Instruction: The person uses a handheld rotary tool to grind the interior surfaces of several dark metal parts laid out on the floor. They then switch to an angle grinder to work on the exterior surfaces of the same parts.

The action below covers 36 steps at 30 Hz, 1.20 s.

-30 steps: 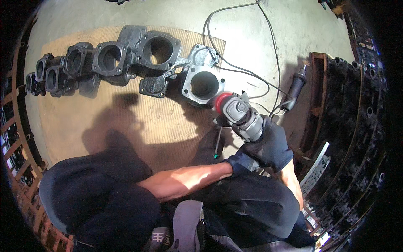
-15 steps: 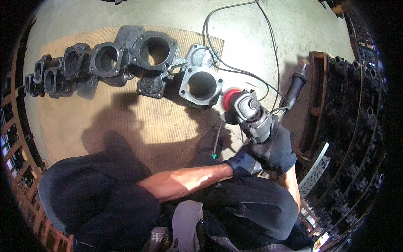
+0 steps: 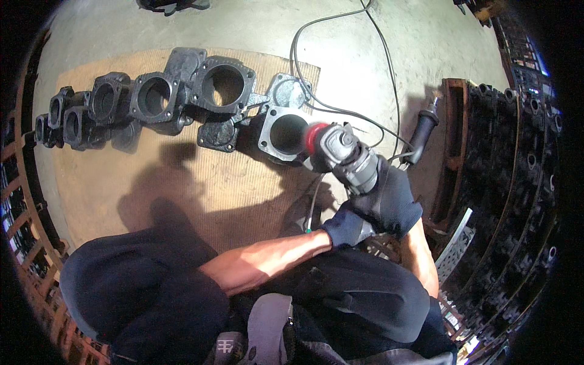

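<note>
Both my hands are in dark gloves and closed on a silver-grey angle grinder [image 3: 359, 170]. My right hand [image 3: 392, 204] wraps round its body just behind the gear head. Lower down, my left hand [image 3: 348, 226] grips the rear part, partly hidden by the right. The grinder's red disc [image 3: 313, 138] is at the right rim of the nearest metal casting [image 3: 266, 135], overlapping its round bore in this view. That casting has a square flange with bolt holes at its corners. Whether the disc touches metal I cannot tell for sure.
Several similar dark castings [image 3: 152, 97] stand in a row to the left on a ribbed cardboard sheet [image 3: 97, 182]. A black-handled tool [image 3: 421, 134] lies on the floor at right, near looping black cables [image 3: 340, 111]. Beyond is a wooden pallet [image 3: 455, 134] beside stacked dark parts [image 3: 499, 182].
The grinder has moved left with both hands, bringing its disc from beside the nearest casting onto its right rim. The castings sit slightly lower in view.
</note>
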Available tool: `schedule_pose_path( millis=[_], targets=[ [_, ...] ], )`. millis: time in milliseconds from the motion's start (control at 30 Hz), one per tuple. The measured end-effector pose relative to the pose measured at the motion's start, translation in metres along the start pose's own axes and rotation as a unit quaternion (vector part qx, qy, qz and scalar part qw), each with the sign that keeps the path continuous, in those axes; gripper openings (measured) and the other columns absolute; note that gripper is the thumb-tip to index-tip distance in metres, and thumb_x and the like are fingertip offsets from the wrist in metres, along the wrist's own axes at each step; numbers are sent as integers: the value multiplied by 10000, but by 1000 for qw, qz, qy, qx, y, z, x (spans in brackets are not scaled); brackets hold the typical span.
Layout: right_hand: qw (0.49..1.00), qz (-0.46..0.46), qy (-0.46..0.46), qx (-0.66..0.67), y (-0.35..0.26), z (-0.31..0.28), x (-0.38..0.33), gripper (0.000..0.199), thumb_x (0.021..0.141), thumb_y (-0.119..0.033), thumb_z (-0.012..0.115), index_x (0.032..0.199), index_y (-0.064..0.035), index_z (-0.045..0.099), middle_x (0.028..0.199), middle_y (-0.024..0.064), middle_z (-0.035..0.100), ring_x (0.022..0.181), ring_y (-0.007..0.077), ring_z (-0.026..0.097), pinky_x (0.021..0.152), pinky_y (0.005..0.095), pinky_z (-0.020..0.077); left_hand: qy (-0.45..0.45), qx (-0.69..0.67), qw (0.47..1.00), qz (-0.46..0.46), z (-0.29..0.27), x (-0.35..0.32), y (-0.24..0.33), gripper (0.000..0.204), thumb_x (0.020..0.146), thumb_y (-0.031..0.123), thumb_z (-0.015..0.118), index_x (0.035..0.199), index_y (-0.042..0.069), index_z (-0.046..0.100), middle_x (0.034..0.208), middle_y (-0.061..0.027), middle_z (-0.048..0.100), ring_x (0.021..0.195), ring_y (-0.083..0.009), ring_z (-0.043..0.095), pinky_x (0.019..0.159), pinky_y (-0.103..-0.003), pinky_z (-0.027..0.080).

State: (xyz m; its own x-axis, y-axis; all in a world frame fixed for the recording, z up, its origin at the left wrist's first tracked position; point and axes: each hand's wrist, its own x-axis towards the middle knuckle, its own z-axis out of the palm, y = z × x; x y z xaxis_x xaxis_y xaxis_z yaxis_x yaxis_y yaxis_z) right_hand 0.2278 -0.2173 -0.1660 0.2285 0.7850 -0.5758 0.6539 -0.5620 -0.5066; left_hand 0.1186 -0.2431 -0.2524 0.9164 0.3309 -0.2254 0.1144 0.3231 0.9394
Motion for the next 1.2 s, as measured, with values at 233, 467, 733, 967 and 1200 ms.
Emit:
schedule_pose_path(
  millis=[233, 467, 733, 967, 1200],
  targets=[
    [999, 22, -23, -7, -8, -8, -20, 651, 582, -179, 827, 1157, 21, 597, 994, 146, 708, 947, 188, 672, 846, 332, 529, 26, -37, 999, 25, 35, -21, -19, 297, 824, 215, 703, 1089, 82, 673, 1076, -152, 684, 1051, -257, 636, 895, -375, 487],
    [1000, -5, -12, 1, -1, 0, 3, 605, 614, -163, 805, 1151, 23, 596, 1027, 166, 701, 952, 202, 677, 848, 325, 529, 5, -17, 1000, -4, -4, -4, 2, 374, 812, 191, 715, 1160, 76, 640, 1157, -162, 659, 1114, -262, 602, 956, -378, 456],
    [999, 0, -39, 6, 3, -5, -11, 632, 605, -152, 813, 1176, 13, 597, 1026, 147, 705, 941, 171, 660, 850, 326, 524, 17, -16, 1000, 17, 20, -16, -14, 425, 826, 211, 714, 1217, 80, 611, 1211, -159, 635, 1170, -252, 570, 1003, -370, 430],
    [999, 14, -30, 4, 3, -4, -11, 616, 594, -203, 816, 1133, 10, 606, 1023, 169, 698, 943, 235, 664, 841, 350, 528, 8, -6, 1000, 9, 18, -12, -14, 403, 838, 208, 708, 1213, 90, 619, 1202, -140, 644, 1166, -236, 574, 996, -365, 438],
    [998, -8, -36, -43, -20, 0, 14, 649, 592, -323, 831, 1114, -19, 594, 992, 233, 690, 941, 375, 679, 805, 405, 546, 28, 65, 997, -21, -9, -11, -10, 381, 851, 204, 703, 1210, 99, 626, 1193, -121, 652, 1162, -220, 579, 990, -360, 446]
  ],
)
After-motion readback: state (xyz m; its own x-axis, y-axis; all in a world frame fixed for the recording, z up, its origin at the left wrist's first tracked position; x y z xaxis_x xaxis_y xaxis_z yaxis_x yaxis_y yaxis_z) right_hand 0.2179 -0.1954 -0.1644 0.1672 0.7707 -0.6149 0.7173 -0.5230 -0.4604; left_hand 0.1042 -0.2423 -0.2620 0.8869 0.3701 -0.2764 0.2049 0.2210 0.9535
